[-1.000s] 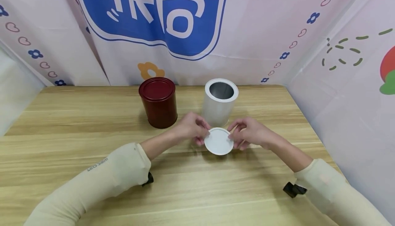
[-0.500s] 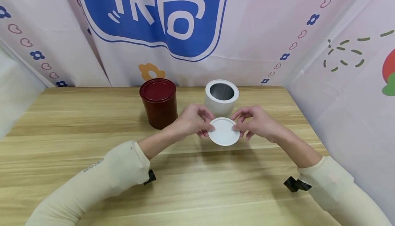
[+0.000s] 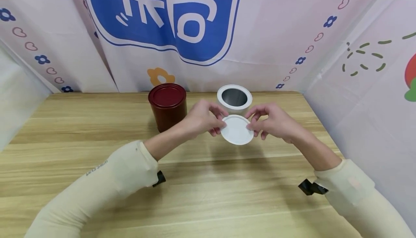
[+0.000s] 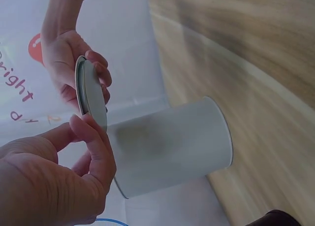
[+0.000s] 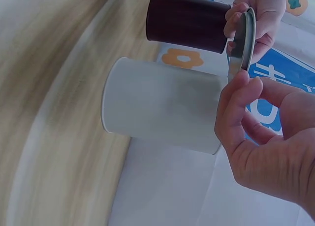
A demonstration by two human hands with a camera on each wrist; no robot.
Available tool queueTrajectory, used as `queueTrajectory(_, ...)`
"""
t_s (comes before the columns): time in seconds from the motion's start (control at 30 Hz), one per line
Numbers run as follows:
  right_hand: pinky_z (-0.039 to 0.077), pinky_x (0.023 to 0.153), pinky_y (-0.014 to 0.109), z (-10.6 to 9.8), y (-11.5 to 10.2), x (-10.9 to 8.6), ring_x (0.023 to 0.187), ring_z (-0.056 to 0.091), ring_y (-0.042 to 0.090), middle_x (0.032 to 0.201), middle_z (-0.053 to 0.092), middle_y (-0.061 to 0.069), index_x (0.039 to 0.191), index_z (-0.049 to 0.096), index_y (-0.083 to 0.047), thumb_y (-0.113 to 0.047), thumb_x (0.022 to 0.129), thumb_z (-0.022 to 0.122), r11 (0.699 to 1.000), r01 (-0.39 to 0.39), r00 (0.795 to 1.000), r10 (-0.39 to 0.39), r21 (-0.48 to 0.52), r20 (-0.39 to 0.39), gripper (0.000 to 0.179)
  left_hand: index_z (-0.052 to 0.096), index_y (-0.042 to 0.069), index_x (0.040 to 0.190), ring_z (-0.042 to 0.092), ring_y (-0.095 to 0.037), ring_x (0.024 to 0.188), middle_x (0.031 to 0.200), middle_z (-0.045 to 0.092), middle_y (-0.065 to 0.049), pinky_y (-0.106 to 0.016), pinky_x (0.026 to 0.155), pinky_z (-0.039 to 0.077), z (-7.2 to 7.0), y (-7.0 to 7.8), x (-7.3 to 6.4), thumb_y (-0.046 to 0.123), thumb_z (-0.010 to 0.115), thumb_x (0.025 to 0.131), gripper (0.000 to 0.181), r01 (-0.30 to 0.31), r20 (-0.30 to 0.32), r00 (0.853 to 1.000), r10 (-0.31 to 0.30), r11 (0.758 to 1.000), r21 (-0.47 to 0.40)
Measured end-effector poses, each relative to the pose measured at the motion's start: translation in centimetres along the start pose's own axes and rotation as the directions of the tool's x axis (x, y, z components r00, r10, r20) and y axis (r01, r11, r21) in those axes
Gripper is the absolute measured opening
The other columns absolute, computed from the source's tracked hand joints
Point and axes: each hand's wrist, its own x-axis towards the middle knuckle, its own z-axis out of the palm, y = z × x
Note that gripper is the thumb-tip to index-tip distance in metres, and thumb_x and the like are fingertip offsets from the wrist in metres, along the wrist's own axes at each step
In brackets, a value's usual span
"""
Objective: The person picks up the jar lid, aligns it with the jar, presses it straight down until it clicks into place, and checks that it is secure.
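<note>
Both left hand (image 3: 205, 118) and right hand (image 3: 272, 123) pinch the round, white, metal-looking lid (image 3: 237, 130) at nine and three o'clock, apparently for positioning; the next move likely calls for levelling over the open, white, cylindrical can (image 5: 162, 105) at twelve o'clock.

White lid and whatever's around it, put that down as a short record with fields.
Lid: white lid, held off the table, not on the white can's opening
Left hand: pinches the lid's left edge
Right hand: pinches its right edge
White can: upright, open
Dark red can: upright, top closed, left of the white can
Surface: wooden table
</note>
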Motion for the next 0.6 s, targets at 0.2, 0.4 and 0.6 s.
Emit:
queueTrajectory(0.2,0.053,0.05,0.028,-0.5,-0.7,0.2,0.066,0.066,0.024,0.089,0.059,0.014,0.113,0.067,0.006,0.002,0.091,0.07,1.0,0.004,1.0,-0.005,-0.02,-0.023,0.022,0.072,-0.008,0.111,0.062,-0.016,0.053,0.08,0.059,-0.012,-0.023,0.049,0.055,-0.4,0.8,0.4,-0.013,0.072,0.087,0.024,-0.032,-0.004,0.999,0.032,0.998,0.049)
queueTrajectory(0.4,0.054,0.05,0.028,-1.2,-1.6,0.5,0.063,0.067,0.021,0.089,0.061,0.014,0.115,0.068,0.008,0.002,0.092,0.07,1.0,0.023,0.998,-0.024,-0.019,-0.051,0.024,0.074,-0.005,0.111,0.064,-0.019,0.056,0.084,0.062,-0.015,-0.026,0.053,0.058,-0.9,2.0,0.8,-0.009,0.074,0.089,0.023,-0.032,-0.02,0.999,0.034,0.995,0.091)
queueTrajectory(0.6,0.055,0.052,0.028,-2.0,-2.4,1.1,0.064,0.068,0.019,0.089,0.064,0.013,0.116,0.068,0.009,0.0,0.093,0.071,0.999,0.023,0.996,-0.026,-0.036,-0.081,0.025,0.073,-0.004,0.113,0.065,-0.019,0.057,0.086,0.062,-0.015,-0.026,0.054,0.059,-1.3,2.8,1.6,-0.007,0.074,0.09,0.023,-0.017,-0.03,0.999,0.021,0.994,0.105)
